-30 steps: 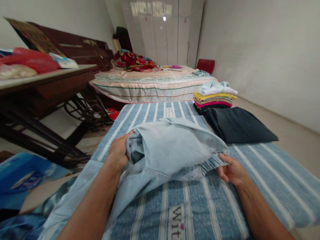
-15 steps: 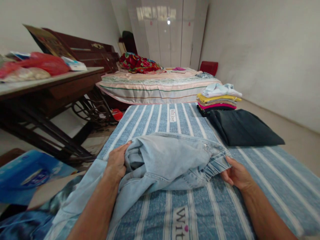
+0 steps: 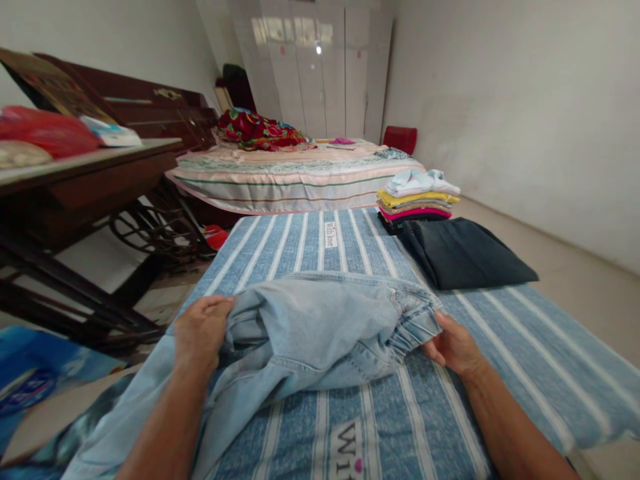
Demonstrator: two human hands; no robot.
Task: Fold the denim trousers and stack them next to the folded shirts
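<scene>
A pair of light blue jeans (image 3: 320,327) lies bunched on a blue and white striped mattress (image 3: 450,373) in front of me. My left hand (image 3: 200,330) is closed on the left side of the denim, fingers curled over a fold. My right hand (image 3: 453,345) grips the waistband end at the right, fingers tucked under the gathered cloth. One leg of the jeans trails off the mattress toward the lower left.
A folded dark garment (image 3: 465,253) and a stack of folded coloured clothes (image 3: 417,197) lie at the mattress's far right. A dark wooden table (image 3: 75,193) stands at the left. A second bed (image 3: 295,173) with a red floral cloth sits behind, with white wardrobes beyond.
The jeans have been lowered and spread flatter on the mattress. My left hand slid leftward along the cloth. My right hand kept its hold on the waistband.
</scene>
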